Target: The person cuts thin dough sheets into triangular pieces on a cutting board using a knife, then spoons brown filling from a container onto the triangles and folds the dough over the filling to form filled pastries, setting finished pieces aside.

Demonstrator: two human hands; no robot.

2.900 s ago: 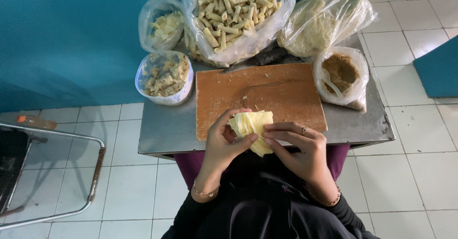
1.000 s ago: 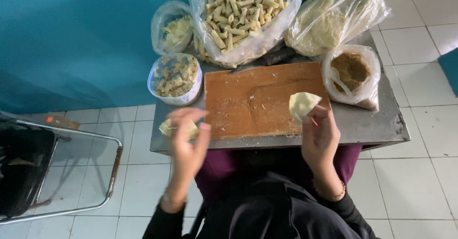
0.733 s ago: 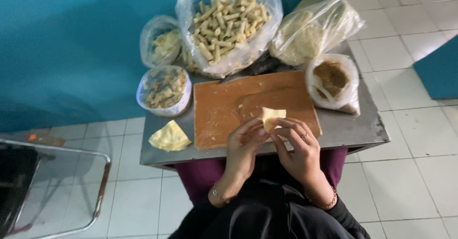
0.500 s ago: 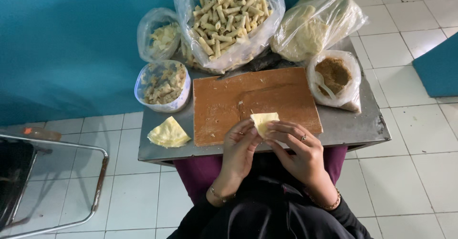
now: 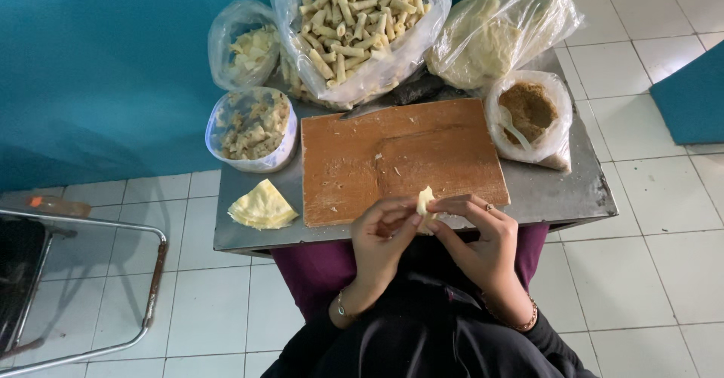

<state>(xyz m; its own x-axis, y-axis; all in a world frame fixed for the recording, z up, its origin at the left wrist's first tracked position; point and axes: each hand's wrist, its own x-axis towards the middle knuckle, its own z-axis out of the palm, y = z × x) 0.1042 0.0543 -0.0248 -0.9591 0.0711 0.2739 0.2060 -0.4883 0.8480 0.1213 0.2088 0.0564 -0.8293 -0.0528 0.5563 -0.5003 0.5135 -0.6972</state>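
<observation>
Head view shows a small pale wrapper [image 5: 425,201] pinched between both hands at lower centre of the frame, just over the near edge of the wooden board [image 5: 403,159]. The left hand [image 5: 383,238] closes thumb and fingers on the wrapper's left side; the right hand [image 5: 483,235] curls over it from the right, fingertips gripping its top. The piece looks folded or partly rolled (its inside is hidden by the fingers), so the shaping seems under way rather than finished.

Judging by how things lie, much is already done: a large clear bag of rolled pieces [image 5: 354,23] stands full at upper centre, with a tub of more pieces [image 5: 253,125] to its left. A stack of flat wrappers [image 5: 260,206] at the left of the board remains, as does the bag of brown filling [image 5: 528,114] with a spoon at the right.

The board's middle is bare, giving working room. The metal desk [image 5: 558,193] is crowded along its far side, and the hands sit right at its near edge, above the lap. Tiled floor [image 5: 648,219] lies around it.
</observation>
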